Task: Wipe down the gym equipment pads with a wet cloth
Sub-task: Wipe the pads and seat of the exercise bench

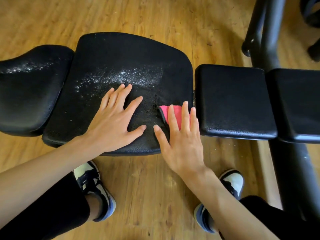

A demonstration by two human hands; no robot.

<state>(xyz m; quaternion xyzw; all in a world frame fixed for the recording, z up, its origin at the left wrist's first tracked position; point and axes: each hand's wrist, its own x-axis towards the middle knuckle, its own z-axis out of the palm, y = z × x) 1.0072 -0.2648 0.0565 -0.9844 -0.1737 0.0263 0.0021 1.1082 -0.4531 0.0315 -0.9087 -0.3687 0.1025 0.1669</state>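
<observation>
Knees and trainers (94, 186): below the wide pad (121, 49). Left hand (114, 122): flat on the pad, fingers spread. Right hand (181, 135): flat, pressing the pink cloth (164, 112) at the pad's right edge. Risks: cloth slides off that edge under loose fingers; white speckles (131, 77) at pad centre get missed.

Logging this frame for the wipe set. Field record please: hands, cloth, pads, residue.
left hand: flat, fingers spread, resting on the large pad
right hand: straight fingers pressing the pink cloth at that pad's right edge
white specks: across the large pad's middle; more on the left pad
right pads: no specks visible
floor: wood
</observation>
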